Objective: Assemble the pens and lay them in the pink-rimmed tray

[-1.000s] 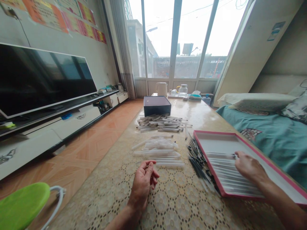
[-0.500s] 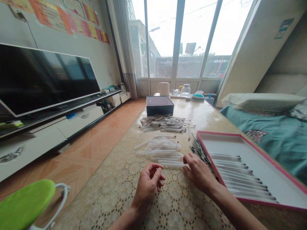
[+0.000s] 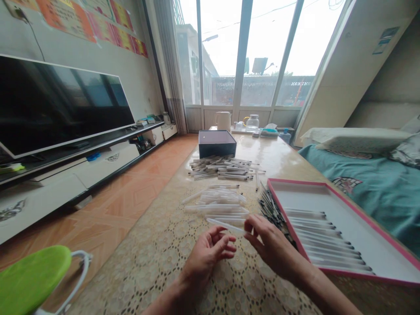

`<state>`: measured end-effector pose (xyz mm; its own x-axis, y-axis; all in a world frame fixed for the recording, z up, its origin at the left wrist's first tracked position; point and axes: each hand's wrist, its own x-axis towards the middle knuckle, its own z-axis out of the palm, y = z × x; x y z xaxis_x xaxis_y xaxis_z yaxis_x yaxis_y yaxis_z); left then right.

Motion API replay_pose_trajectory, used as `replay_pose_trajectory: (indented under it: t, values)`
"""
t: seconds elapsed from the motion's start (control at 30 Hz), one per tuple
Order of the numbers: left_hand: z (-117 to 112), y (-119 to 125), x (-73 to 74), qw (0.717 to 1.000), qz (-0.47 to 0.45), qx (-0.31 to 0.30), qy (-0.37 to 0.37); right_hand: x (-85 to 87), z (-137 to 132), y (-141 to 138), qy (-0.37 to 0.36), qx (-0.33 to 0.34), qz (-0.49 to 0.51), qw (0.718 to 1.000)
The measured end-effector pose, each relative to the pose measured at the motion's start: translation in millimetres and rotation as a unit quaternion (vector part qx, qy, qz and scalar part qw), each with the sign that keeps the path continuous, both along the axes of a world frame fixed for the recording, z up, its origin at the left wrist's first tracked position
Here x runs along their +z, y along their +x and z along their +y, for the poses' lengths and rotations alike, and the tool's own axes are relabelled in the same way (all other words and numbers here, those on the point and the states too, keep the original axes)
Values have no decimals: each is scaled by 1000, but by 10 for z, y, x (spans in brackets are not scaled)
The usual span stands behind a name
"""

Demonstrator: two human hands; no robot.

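My right hand [image 3: 271,247] pinches the right end of a clear pen barrel [image 3: 226,225], which slants up to the left just above the tabletop. My left hand [image 3: 210,253] sits close by on the left, palm turned inward, its loosely curled fingers apart and nothing in them. Beyond both hands lies a heap of clear pen barrels [image 3: 218,199]. Thin dark pieces, perhaps pen refills [image 3: 271,209], are piled right of that heap. They lie against a pink-rimmed tray [image 3: 303,190], where several pens with dark ends [image 3: 328,240] rest in a row.
Farther off, a loose pile of pens [image 3: 226,168] lies before a dark blue box [image 3: 217,150]. A pitcher [image 3: 223,120] and a glass jug [image 3: 252,123] stand at the table's far end. A green stool [image 3: 36,275] is at the lower left, a bed [image 3: 367,168] at the right.
My right hand has drawn a pen barrel off the near side of the heap, tilting it toward me. My left hand has moved slightly right and its fingers have spread.
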<state>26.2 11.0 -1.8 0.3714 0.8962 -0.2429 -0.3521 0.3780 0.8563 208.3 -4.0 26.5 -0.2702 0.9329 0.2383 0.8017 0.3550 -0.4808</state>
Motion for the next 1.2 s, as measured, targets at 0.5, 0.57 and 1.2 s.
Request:
replay_pose_trajectory:
  t: [0.5, 0.57, 1.2]
  values:
    - [47, -59, 60, 987, -80, 120, -68, -65, 784, 501, 6, -278, -277, 920]
    - [56, -62, 60, 987, -77, 124, -70, -93, 823, 487, -7, -283, -284, 916]
    - [134, -111, 42, 963, -100, 238, -73, 31, -106, -66, 75, -83, 51, 992]
